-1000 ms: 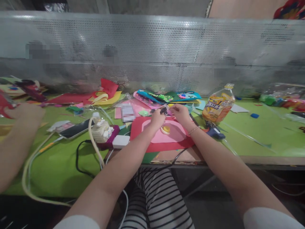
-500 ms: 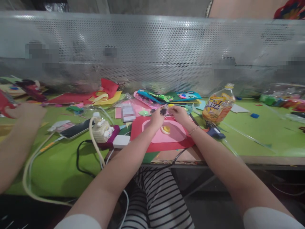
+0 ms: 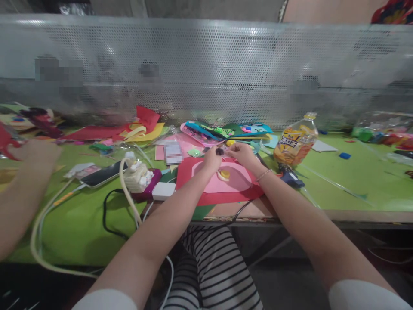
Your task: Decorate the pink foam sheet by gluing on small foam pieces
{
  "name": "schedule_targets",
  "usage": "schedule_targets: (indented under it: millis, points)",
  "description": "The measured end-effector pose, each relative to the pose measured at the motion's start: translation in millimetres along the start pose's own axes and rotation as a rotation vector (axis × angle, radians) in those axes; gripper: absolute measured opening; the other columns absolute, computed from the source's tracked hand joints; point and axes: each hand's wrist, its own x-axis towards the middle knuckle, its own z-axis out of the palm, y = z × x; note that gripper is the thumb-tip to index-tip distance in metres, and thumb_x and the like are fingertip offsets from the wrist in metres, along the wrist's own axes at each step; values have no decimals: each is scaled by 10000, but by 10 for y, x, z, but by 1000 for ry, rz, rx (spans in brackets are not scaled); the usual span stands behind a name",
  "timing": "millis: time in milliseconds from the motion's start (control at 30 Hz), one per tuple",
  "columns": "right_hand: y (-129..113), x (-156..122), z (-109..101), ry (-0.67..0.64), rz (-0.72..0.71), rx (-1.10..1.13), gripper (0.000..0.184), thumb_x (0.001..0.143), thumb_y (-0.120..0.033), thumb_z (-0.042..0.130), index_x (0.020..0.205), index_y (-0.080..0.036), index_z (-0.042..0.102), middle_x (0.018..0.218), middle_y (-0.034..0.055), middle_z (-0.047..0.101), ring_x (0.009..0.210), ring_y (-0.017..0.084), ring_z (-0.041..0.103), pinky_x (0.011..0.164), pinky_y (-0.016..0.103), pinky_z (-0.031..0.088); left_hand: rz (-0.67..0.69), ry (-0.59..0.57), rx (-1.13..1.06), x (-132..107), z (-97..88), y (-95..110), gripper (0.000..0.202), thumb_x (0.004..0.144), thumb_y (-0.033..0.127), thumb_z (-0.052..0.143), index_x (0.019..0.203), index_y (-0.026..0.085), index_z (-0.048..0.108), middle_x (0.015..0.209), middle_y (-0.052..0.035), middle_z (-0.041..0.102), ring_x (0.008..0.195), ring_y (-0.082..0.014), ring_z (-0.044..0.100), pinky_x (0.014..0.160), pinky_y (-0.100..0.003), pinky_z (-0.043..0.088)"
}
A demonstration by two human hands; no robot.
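Both my hands meet above a red felt sheet with a pink oval piece on it. My left hand is closed in a pinch on a small dark piece. My right hand is also closed, its fingertips pinching something small and clear that I cannot make out, right beside the dark piece. A small yellow round piece lies on the pink oval just below my hands.
Coloured felt shapes are heaped behind my hands. A tilted drink bottle and a blue glue gun lie right. A phone, charger and cables lie left. Another person's arm reaches in at far left. A perforated metal screen backs the green table.
My hands have stayed together over the pink oval, with only small finger shifts; the dark piece sits a little lower between them. The other person's hand barely moved.
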Motion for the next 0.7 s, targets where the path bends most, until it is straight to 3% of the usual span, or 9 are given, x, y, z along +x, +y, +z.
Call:
schedule_targets:
  millis: [133,300,500,700]
  points:
    - [-31,-12,36,-14,-103,168,233,664,-362,629,736,-199,480,548,-60,497,499,90,448,502,226,350,-107,-70,-301,34,38,-30,294,663,37,447,881,151,607,788,-61,658,665,-159,604,668,-280,491]
    - [-84,-32,45,-43,-114,147,180,690,-334,595,775,-176,583,571,-33,529,537,101,490,535,232,402,-284,-101,-685,8,24,11,233,629,68,440,812,141,564,624,2,565,449,-79,482,539,-231,465]
    - [-123,-46,32,-108,-60,91,210,719,-284,564,833,-149,679,657,15,620,587,117,537,565,242,457,-312,-55,-727,-8,-3,39,148,673,94,440,774,149,535,575,30,513,422,-60,450,499,-198,429]
    - [-95,-28,42,-154,-51,66,256,738,-203,488,874,-153,698,690,10,624,622,113,548,612,245,473,-307,-42,-704,-35,-31,64,115,732,103,407,718,158,507,557,38,466,434,-63,437,496,-195,404]
